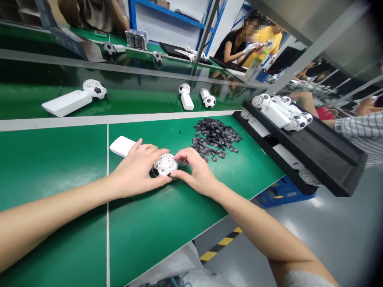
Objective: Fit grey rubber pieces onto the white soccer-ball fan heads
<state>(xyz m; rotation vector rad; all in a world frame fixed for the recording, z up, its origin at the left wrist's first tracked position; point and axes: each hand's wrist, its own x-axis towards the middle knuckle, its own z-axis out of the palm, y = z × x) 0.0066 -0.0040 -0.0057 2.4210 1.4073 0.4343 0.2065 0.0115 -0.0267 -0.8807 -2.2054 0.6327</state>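
On the green table lies a white handheld fan with a football-shaped head (pixel 165 164), its open lattice facing up and black patches showing low on its side. My left hand (pixel 136 169) curls around the head from the left, covering part of the fan's white handle (pixel 121 146). At the right edge of the head, the thumb and index finger of my right hand (pixel 196 171) touch it; whether a small piece sits between them is hidden. Beyond my right hand spreads a loose pile of small black patches (pixel 217 133).
Several similar fans lie on the green strip behind, one being a larger-looking fan (pixel 72 101). At right, stacked black trays (pixel 326 147) hold more fans and overhang the table edge. Co-workers sit across and to the right, including a person in black (pixel 231 46) and a checked sleeve (pixel 362 129).
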